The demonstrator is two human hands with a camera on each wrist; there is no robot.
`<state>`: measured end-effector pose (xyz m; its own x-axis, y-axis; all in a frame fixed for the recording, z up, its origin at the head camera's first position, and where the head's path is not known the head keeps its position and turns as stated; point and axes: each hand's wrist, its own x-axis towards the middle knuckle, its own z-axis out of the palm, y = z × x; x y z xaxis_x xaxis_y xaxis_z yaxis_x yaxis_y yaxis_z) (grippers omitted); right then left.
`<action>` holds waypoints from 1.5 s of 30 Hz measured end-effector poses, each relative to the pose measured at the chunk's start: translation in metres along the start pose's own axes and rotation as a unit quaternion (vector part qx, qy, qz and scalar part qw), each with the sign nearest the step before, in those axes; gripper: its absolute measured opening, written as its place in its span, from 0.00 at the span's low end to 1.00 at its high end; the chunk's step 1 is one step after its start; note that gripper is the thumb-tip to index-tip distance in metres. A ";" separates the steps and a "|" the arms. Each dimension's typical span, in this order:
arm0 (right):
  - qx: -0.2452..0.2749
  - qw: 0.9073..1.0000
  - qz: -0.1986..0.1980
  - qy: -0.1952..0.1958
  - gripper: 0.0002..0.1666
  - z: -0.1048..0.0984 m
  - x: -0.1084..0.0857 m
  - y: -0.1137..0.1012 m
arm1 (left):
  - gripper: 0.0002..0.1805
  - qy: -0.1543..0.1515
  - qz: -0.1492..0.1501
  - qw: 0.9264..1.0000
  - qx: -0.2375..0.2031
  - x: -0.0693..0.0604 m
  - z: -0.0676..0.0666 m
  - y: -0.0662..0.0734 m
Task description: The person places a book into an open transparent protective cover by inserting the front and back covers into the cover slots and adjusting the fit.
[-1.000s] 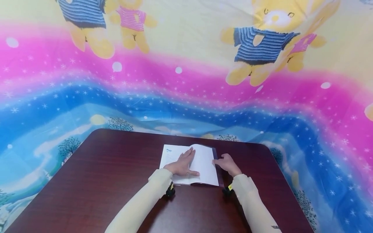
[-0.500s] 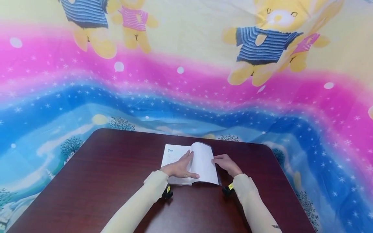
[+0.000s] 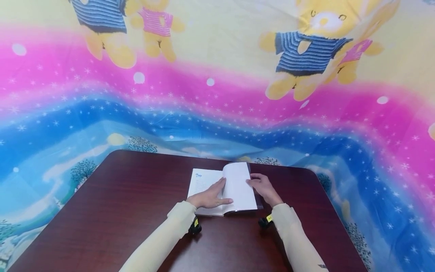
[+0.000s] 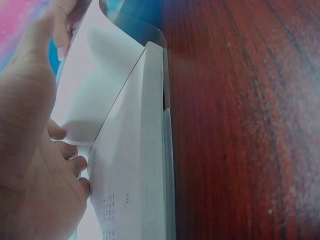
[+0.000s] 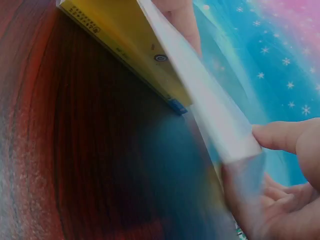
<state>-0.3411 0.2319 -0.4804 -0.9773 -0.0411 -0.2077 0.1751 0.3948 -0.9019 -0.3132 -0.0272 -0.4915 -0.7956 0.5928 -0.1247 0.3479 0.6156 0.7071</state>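
An open book (image 3: 204, 181) lies on the table, printed text and a small blue mark on its left page. Its right-hand leaf (image 3: 239, 187) is blank white and lifted in a curve. My left hand (image 3: 208, 197) rests along the inner fold, fingers extended and thumb across the right leaf. My right hand (image 3: 266, 189) pinches the leaf's outer edge, with the thumb (image 5: 280, 137) on the white side and the other fingers behind. A clear plastic jacket (image 4: 145, 30) sticks out past the book. In the right wrist view the cover's outside (image 5: 130, 40) is yellow.
The dark reddish-brown table (image 3: 136, 196) has rounded far corners. Behind it hangs a patterned cloth (image 3: 210, 113) with bears and snowflakes, close to the table's far edge. A black wrist device (image 3: 195, 226) sits below each hand.
The right leaf first curled up off the table, then its far edge rose further and swung away. My right hand went from touching the edge to pinching it. My left hand shifted slightly left.
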 end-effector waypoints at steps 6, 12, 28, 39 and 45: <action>0.041 0.998 -0.041 0.010 0.35 0.000 0.001 -0.008 | 0.51 0.021 0.024 0.999 0.001 0.001 -0.002 -0.004; 0.058 0.997 -0.048 -0.015 0.26 0.008 -0.001 -0.014 | 0.44 0.045 0.036 0.998 -0.023 0.000 -0.006 -0.006; 0.051 0.994 -0.063 -0.067 0.27 0.050 0.000 -0.024 | 0.36 0.145 0.046 0.986 -0.074 -0.010 -0.021 -0.018; 0.078 0.985 -0.095 -0.119 0.37 0.070 -0.004 -0.040 | 0.23 0.211 0.100 0.962 -0.144 -0.021 -0.022 -0.013; 0.023 0.973 -0.128 -0.190 0.44 0.085 -0.005 -0.038 | 0.29 0.226 0.042 0.961 -0.157 -0.031 -0.032 -0.013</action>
<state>-0.3325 0.1385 -0.4771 -0.8763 -0.4731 -0.0908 -0.0554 0.2860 -0.9566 -0.3089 -0.0706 -0.4741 -0.9302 0.3039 0.2058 0.3091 0.3464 0.8857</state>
